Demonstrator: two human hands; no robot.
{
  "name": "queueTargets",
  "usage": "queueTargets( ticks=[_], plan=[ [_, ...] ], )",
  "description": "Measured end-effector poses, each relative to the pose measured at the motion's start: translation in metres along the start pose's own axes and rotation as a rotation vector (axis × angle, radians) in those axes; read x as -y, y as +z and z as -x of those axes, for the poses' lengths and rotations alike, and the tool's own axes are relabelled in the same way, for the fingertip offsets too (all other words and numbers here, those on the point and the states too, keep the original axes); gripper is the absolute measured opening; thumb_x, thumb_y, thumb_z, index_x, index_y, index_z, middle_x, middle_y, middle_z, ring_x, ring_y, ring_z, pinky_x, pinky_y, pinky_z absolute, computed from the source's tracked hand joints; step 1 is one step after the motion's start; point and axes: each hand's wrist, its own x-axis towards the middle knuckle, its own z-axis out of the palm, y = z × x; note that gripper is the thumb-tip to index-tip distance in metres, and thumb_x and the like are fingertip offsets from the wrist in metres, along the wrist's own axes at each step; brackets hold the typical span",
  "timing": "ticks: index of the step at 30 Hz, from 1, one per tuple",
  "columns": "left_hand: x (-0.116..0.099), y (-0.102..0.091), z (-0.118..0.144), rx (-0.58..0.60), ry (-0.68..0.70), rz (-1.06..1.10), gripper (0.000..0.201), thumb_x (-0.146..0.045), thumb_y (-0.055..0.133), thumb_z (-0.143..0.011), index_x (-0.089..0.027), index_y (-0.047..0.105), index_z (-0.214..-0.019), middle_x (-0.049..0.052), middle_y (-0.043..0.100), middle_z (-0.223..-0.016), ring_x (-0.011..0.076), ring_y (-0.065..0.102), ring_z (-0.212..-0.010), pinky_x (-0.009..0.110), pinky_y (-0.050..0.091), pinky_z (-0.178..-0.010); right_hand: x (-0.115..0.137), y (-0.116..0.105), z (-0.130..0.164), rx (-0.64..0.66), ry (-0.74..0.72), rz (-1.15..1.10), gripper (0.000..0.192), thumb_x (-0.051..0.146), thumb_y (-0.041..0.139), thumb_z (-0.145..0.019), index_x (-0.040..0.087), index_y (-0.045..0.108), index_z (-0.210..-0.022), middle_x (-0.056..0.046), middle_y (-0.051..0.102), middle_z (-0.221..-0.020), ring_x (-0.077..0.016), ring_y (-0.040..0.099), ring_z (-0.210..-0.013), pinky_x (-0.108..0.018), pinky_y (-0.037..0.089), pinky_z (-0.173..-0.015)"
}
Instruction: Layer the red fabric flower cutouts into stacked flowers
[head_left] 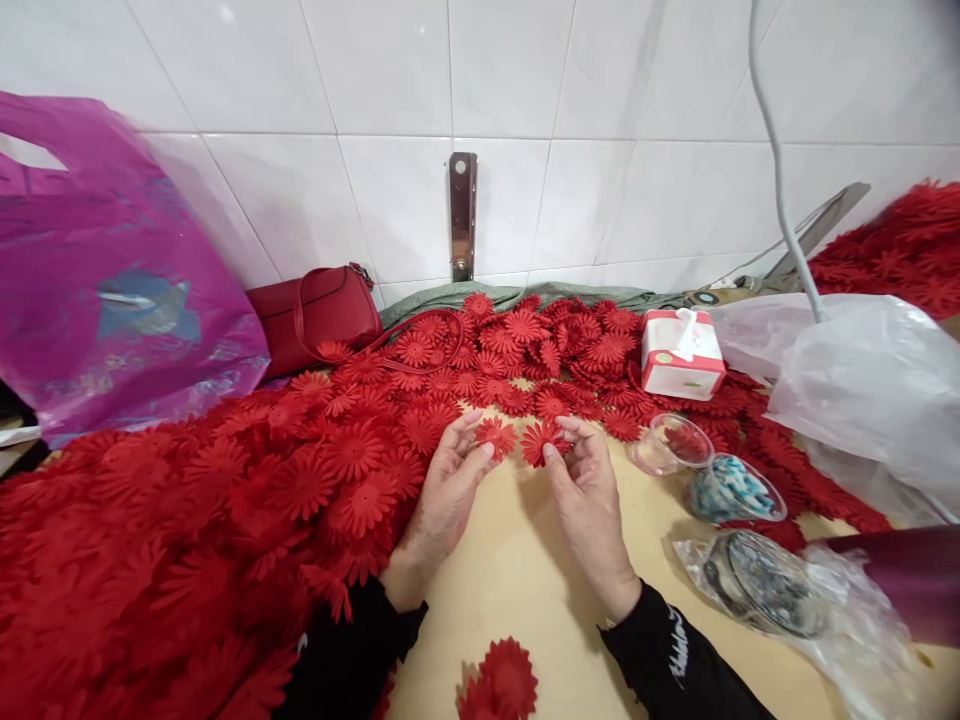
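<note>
Left hand [448, 480] pinches one red fabric flower [496, 436] at its petal edge between thumb and fingertips, palm up, over the bare tan tabletop [517, 570]. Right hand [589, 485] grips a second red flower [541, 441] the same way, thumb under, fingers curled on top. The two flowers sit just beside each other, nearly touching, a little above the table at the near edge of the flower heap [225, 520].

Handling, as a judgement: the flowers look thin, light and floppy, cut cloth or felt with many narrow petals; not fragile, not slippery, but petals bend and neighbouring pieces likely cling or snag. Best hold looks like the centre disc or a broad pinch across several petals, not a single petal tip.

Room: open tabletop only in the strip between and below the hands; a small stack of flowers [501, 682] lies near the front edge. Heap crowds the left and the back up to the tiled wall [390, 90]. Right side is tight: clear plastic cup [670, 443], cup of pale blue pieces [733, 487], bagged round container [761, 583], tissue box [681, 352], clear plastic bag [870, 400]. Red handbag [319, 312] and purple plastic bag [97, 280] sit back left.
</note>
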Motion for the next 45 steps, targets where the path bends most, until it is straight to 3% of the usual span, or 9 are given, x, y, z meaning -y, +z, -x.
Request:
queueTargets(
  ticks=[7, 14, 19, 25, 33, 37, 42, 43, 45],
  plan=[
    [0.009, -0.008, -0.004, -0.002, 0.216, -0.324, 0.036, -0.037, 0.082, -0.084, -0.022, 0.066, -0.112, 0.004, 0.071, -0.109, 0.0157, 0.066, -0.100, 0.029, 0.052, -0.094, -0.002, 0.001, -0.002, 0.040, 0.040, -0.071, 0.039, 0.044, 0.075, -0.087, 0.025, 0.058, -0.116, -0.003, 0.065, -0.104, -0.0185, 0.062, -0.096, -0.035, 0.052, -0.091],
    [0.004, -0.009, 0.004, -0.081, 0.540, -0.740, 0.030, -0.041, 0.069, -0.095, -0.028, 0.074, -0.121, 0.010, 0.050, -0.138, 0.0248, 0.054, -0.133, 0.042, 0.044, -0.116, -0.002, 0.002, 0.002, 0.079, 0.029, -0.061, 0.035, 0.046, 0.071, -0.093, 0.026, 0.059, -0.119, -0.004, 0.065, -0.113, -0.0199, 0.062, -0.105, -0.037, 0.051, -0.097],
    [0.006, -0.010, 0.001, 0.086, 0.465, -0.696, 0.023, -0.040, 0.074, -0.091, -0.022, 0.076, -0.105, 0.009, 0.068, -0.115, 0.0232, 0.065, -0.114, 0.039, 0.051, -0.105, -0.006, 0.005, 0.008, 0.184, 0.031, -0.025, 0.032, 0.046, 0.068, -0.096, 0.026, 0.058, -0.121, -0.005, 0.064, -0.116, -0.0211, 0.061, -0.109, -0.037, 0.051, -0.094],
    [0.006, -0.010, -0.001, 0.132, 0.331, -0.525, 0.021, -0.038, 0.076, -0.090, -0.019, 0.069, -0.094, 0.004, 0.070, -0.091, 0.0173, 0.065, -0.086, 0.029, 0.052, -0.083, -0.004, 0.008, 0.008, 0.204, 0.088, -0.105, 0.034, 0.049, 0.074, -0.091, 0.024, 0.059, -0.109, 0.002, 0.060, -0.090, -0.0149, 0.056, -0.083, -0.028, 0.050, -0.077],
    [0.003, -0.005, 0.001, 0.164, 0.392, -0.493, 0.021, -0.040, 0.071, -0.094, -0.020, 0.067, -0.094, 0.004, 0.068, -0.097, 0.0178, 0.064, -0.096, 0.028, 0.051, -0.089, -0.003, 0.004, 0.004, 0.330, 0.273, -0.326, 0.042, 0.045, 0.087, -0.081, 0.025, 0.061, -0.108, 0.010, 0.052, -0.067, -0.0072, 0.044, -0.057, -0.019, 0.036, -0.055],
    [0.003, -0.005, -0.003, -0.001, 0.318, -0.376, 0.026, -0.044, 0.070, -0.094, -0.021, 0.059, -0.091, -0.001, 0.062, -0.085, 0.0141, 0.060, -0.079, 0.026, 0.051, -0.078, 0.001, -0.005, -0.005, 0.261, 0.242, -0.325, 0.044, 0.046, 0.091, -0.075, 0.024, 0.065, -0.104, 0.009, 0.053, -0.071, -0.0069, 0.048, -0.061, -0.018, 0.041, -0.059],
    [0.006, -0.008, -0.008, -0.037, 0.302, -0.354, 0.026, -0.036, 0.079, -0.085, -0.020, 0.061, -0.094, 0.001, 0.066, -0.093, 0.0139, 0.063, -0.087, 0.026, 0.052, -0.084, 0.013, -0.005, -0.003, -0.080, -0.053, -0.047, 0.028, 0.046, 0.070, -0.096, 0.026, 0.065, -0.115, -0.001, 0.067, -0.105, -0.0132, 0.063, -0.090, -0.027, 0.055, -0.082],
    [0.007, -0.009, -0.008, -0.023, 0.304, -0.370, 0.027, -0.034, 0.081, -0.082, -0.020, 0.062, -0.096, 0.002, 0.067, -0.095, 0.0142, 0.064, -0.088, 0.026, 0.052, -0.084, 0.017, 0.000, 0.003, -0.044, -0.110, -0.020, 0.030, 0.043, 0.068, -0.098, 0.028, 0.064, -0.124, -0.003, 0.068, -0.120, -0.0154, 0.065, -0.103, -0.031, 0.056, -0.092],
    [0.009, -0.010, -0.007, 0.003, 0.273, -0.366, 0.032, -0.032, 0.084, -0.079, -0.020, 0.064, -0.102, 0.003, 0.069, -0.098, 0.0147, 0.065, -0.085, 0.027, 0.053, -0.081, 0.026, 0.011, 0.018, 0.274, -0.162, -0.035, 0.048, 0.037, 0.064, -0.101, 0.035, 0.051, -0.148, -0.006, 0.058, -0.151, -0.0197, 0.062, -0.130, -0.039, 0.053, -0.109]
  ],
)
